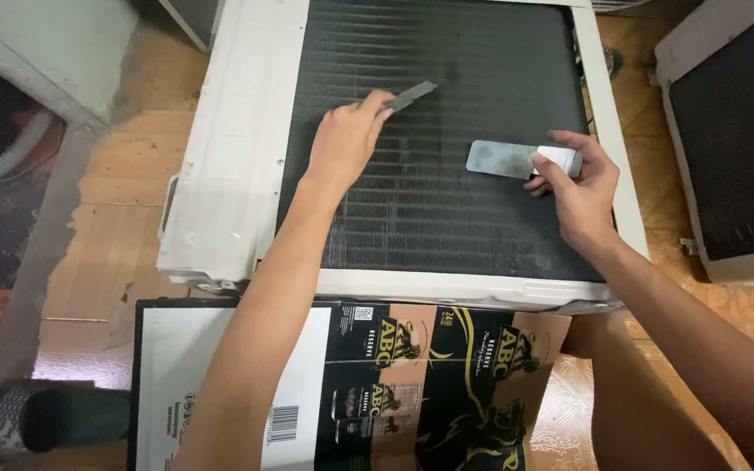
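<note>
A white air-conditioner unit [237, 166] lies flat on the floor with its dark finned coil [473, 61] facing up. My left hand [346, 139] rests on the coil near its upper middle, gripping a thin grey metal strip [412, 94] that points up and right across the fins. My right hand [582, 187] is over the coil's right side, holding a flat grey comb-like tool [499, 159] by its white handle [560, 160], blade pointing left just above the fins.
A flattened black and white cardboard box [394, 384] lies in front of the unit under my arms. Another unit with a dark coil [735, 131] stands at the right. A grey hose [2, 161] and a dark cylinder [54, 417] are at the left, on the wooden floor [106, 253].
</note>
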